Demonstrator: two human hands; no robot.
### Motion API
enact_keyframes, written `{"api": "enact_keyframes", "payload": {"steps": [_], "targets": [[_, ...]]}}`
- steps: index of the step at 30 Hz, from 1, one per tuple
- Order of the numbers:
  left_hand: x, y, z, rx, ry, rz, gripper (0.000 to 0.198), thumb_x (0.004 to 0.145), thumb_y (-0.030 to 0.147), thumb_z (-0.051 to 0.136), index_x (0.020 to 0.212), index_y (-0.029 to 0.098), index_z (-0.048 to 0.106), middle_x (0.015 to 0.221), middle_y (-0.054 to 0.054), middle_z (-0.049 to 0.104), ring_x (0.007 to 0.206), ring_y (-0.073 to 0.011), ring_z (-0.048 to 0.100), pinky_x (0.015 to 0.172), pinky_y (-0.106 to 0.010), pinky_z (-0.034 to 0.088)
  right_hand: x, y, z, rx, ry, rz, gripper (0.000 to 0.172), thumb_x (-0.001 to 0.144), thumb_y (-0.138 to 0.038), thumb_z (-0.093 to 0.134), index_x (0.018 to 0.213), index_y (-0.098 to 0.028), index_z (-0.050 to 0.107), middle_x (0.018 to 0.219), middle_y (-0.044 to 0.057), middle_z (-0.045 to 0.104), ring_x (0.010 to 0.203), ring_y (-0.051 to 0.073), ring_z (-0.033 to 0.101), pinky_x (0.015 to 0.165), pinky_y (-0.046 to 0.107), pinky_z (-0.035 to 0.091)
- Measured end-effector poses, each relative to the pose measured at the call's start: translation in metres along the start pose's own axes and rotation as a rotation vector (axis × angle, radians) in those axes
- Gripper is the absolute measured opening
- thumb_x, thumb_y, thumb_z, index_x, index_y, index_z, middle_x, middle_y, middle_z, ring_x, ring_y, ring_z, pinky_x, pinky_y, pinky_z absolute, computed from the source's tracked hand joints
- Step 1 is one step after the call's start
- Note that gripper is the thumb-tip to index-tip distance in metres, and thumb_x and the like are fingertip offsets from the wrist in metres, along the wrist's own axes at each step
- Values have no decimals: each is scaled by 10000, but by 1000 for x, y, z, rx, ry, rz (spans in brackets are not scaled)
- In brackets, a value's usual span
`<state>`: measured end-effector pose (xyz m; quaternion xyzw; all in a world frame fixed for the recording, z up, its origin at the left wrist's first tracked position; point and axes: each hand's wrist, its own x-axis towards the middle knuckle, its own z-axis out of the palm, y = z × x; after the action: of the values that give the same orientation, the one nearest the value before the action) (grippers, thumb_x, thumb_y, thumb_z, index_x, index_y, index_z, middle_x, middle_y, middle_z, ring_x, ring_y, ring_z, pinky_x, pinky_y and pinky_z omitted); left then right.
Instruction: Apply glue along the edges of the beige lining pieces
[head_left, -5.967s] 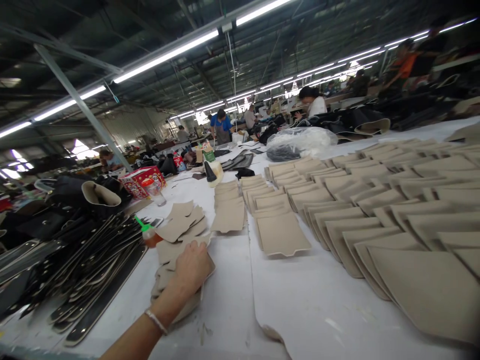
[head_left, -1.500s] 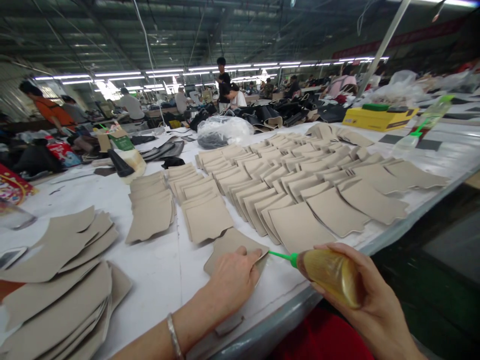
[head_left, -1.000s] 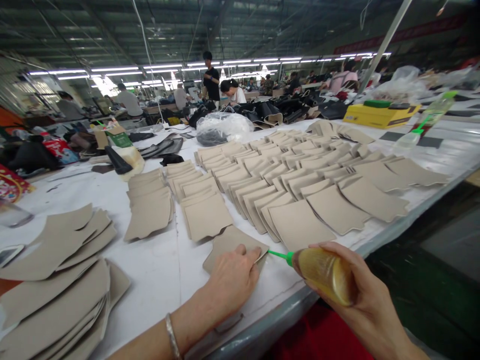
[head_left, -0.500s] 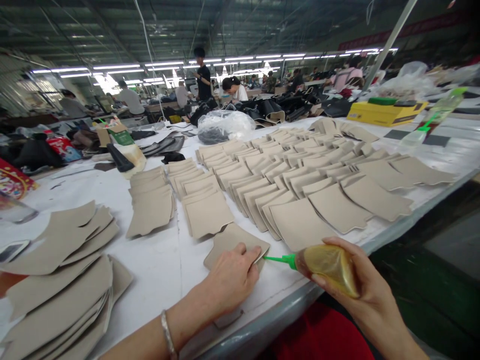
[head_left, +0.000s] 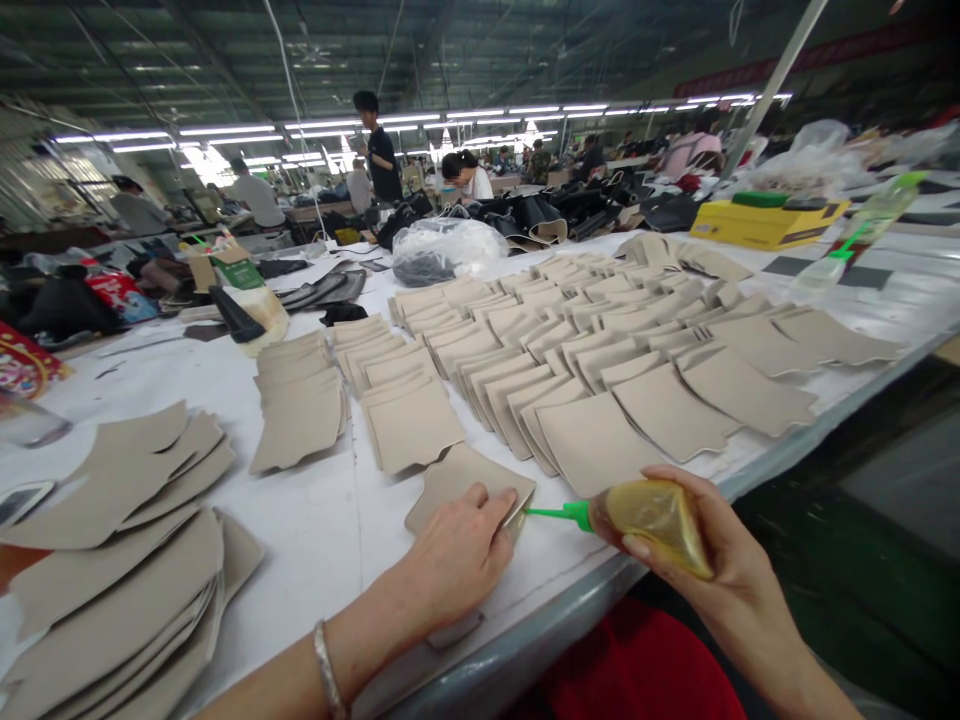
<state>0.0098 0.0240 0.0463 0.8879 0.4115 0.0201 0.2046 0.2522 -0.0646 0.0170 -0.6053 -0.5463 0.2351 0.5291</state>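
Observation:
My left hand (head_left: 457, 555) presses down on a beige cut fabric piece (head_left: 457, 478) near the table's front edge, fingers curled onto its right edge. My right hand (head_left: 712, 565) squeezes a yellowish glue bottle (head_left: 652, 512) held sideways. Its green nozzle (head_left: 551, 513) points left, with the tip at the piece's right edge, just by my left fingertips. Rows of overlapping beige pieces (head_left: 570, 350) lie spread across the white table (head_left: 315, 530) beyond my hands.
A loose stack of beige pieces (head_left: 112, 560) lies at the left. A yellow box (head_left: 765, 222) and a green-capped bottle (head_left: 855, 240) stand at the right. A plastic bag (head_left: 442, 250) and dark material sit further back. Other people work at distant tables. The table edge (head_left: 570, 610) runs below my hands.
Six seconds ago my left hand rested on the stack at the left. Over the last second the nozzle tip moved left along the piece's right edge; my left hand kept its place.

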Motion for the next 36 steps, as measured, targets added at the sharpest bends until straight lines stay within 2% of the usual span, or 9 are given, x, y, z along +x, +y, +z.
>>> {"api": "enact_keyframes", "payload": {"steps": [7,11,16,20,25,27,29,31,36], "targets": [[-2,0,-4,-16,-21,20,450,926,251,329,1354,221,466,1005,-62,588,816,-205,610,748,-324,447,-12,3,2,132,-108,137,562,815,-449,748,1269,-257,478,1044,47,594,901,229,604,804,272,490],[-3,-1,-4,-19,-29,23,442,943,268,306,1353,215,463,1007,-63,584,821,-204,611,753,-324,448,-16,3,5,125,-41,116,565,797,-427,771,1260,-271,487,1072,38,589,921,224,598,799,259,486],[-3,-3,-3,-30,-48,31,454,947,280,310,1378,200,430,1046,-74,574,848,-213,610,780,-335,451,-23,-7,10,208,-106,166,541,780,-448,769,1222,-277,508,1020,22,603,852,218,609,762,259,506],[-2,-3,-4,-46,-54,25,447,953,297,312,1376,215,428,1046,-73,574,870,-211,605,803,-330,446,-24,-6,9,167,-51,144,530,788,-395,772,1232,-279,506,1035,23,606,880,212,611,773,238,502],[-3,-3,-4,-38,-83,9,463,945,284,317,1391,209,414,1081,-85,569,889,-212,599,825,-330,441,-28,-2,10,266,-169,147,541,780,-376,781,1227,-283,490,1041,34,607,857,222,625,735,253,526],[-3,-2,-4,-49,-76,16,458,953,298,312,1392,216,411,1083,-82,569,895,-211,598,837,-329,437,-28,-1,10,253,-120,168,527,803,-381,764,1242,-299,483,1049,22,603,880,204,614,772,236,508],[-3,-2,-4,-60,-75,19,451,960,316,303,1388,225,413,1072,-77,570,889,-210,597,836,-327,436,-27,2,10,191,-33,127,522,805,-384,765,1244,-305,495,1070,17,599,918,193,602,808,215,485],[-3,-3,-4,-67,-81,16,450,962,315,297,1388,227,412,1064,-74,570,887,-208,597,834,-323,435,-28,5,10,159,-21,77,531,792,-376,779,1240,-297,505,1103,28,597,952,203,602,817,217,484],[-1,-6,0,-56,-75,28,462,957,296,299,1399,208,401,1071,-81,567,900,-214,598,845,-328,432,-32,6,10,304,-197,123,544,804,-376,775,1250,-300,472,1084,41,620,916,219,632,775,248,524]]}}
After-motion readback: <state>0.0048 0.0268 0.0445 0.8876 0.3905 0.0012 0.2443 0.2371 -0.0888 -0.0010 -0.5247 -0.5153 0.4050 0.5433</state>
